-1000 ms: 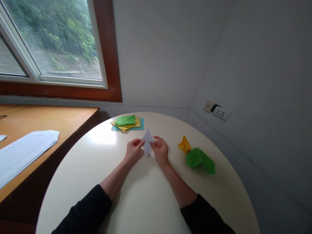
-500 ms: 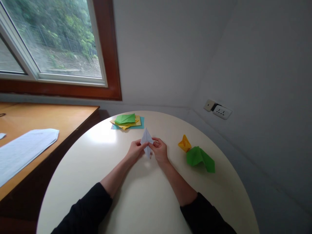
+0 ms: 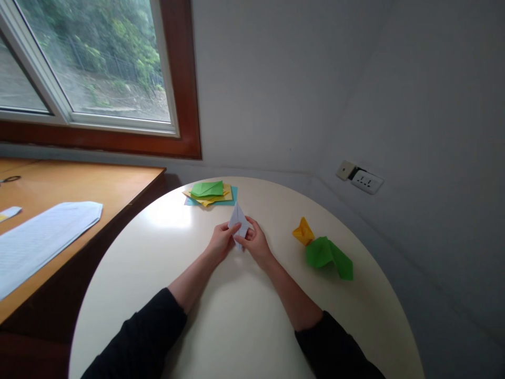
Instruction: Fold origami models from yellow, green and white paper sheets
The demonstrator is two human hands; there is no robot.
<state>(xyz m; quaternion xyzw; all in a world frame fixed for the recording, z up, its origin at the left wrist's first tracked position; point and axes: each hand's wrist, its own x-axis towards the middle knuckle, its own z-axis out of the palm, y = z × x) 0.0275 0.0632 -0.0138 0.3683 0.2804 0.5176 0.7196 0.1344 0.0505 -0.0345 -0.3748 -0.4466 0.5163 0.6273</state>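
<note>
A folded piece of white paper [image 3: 238, 218], pointed at the top, is pinched between both my hands just above the round cream table [image 3: 236, 326]. My left hand [image 3: 221, 241] grips its left side with thumb and fingers. My right hand [image 3: 256, 245] grips its right side and lower part. The lower tip of the paper is hidden by my fingers. Both forearms in black sleeves reach in from the bottom edge.
A stack of green, yellow and blue paper sheets [image 3: 210, 192] lies at the table's far edge. A folded yellow paper figure [image 3: 302, 231] and a folded green one [image 3: 328, 256] sit to the right. A wooden desk [image 3: 79, 184] with white papers [image 3: 43, 237] stands left. A wall socket [image 3: 366, 181] is at right.
My hands have closed in on the white paper, which now looks narrower and more folded, and its lower tip is covered. The camera view shifted slightly.
</note>
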